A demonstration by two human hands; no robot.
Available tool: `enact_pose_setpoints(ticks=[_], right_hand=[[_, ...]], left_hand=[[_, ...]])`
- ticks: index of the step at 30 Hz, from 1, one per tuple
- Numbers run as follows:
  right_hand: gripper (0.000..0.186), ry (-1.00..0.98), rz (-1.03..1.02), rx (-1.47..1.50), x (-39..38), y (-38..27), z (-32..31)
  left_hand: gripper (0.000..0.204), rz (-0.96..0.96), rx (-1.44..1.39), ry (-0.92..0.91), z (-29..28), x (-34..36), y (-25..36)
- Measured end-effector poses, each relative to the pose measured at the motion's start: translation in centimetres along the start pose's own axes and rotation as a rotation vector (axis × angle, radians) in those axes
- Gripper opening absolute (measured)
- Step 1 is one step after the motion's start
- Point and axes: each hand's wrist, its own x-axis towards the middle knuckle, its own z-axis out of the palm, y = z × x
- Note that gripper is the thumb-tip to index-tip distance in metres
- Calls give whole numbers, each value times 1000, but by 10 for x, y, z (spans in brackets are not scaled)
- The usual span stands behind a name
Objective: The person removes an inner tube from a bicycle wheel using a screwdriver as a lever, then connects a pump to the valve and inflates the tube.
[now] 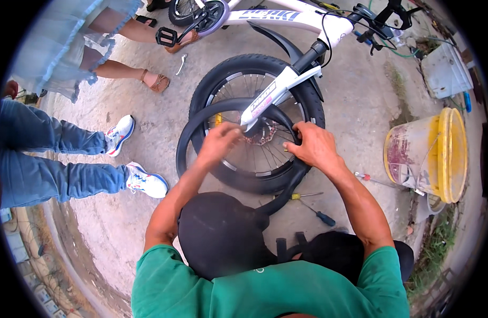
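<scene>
A black inner tube point(187, 139) lies looped over the bicycle's front wheel point(257, 59), its lower end trailing down by my knee. On the tube's right side, my right hand point(315, 144) grips it between thumb and fingers, with a small brass-coloured piece beside the thumb. My left hand point(221, 142) is over the wheel's left part, close to the lower end of the white fork point(265, 102). Motion smears its fingers, so whether they hold anything is unclear. A brake disc point(261, 139) shows at the hub between my hands.
The white bicycle frame point(265, 17) stretches across the top. Screwdrivers point(324, 218) lie near my knees, another screwdriver point(363, 176) farther right. A yellow-rimmed bucket point(413, 151) and a white container point(446, 71) stand right. Two people stand left, one in white sneakers point(147, 181). A wrench-like tool point(181, 63) lies nearby.
</scene>
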Motion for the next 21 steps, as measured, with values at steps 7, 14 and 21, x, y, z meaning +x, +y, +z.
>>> enact_pose_setpoints(ticks=[7, 14, 21], right_hand=[[29, 103, -71, -6, 8, 4, 27], [20, 145, -29, 142, 21, 6, 10], [26, 8, 136, 271, 28, 46, -26]], left_hand=[[37, 255, 708, 694, -110, -26, -67], [38, -164, 597, 577, -146, -42, -117], [40, 141, 495, 592, -135, 41, 9]])
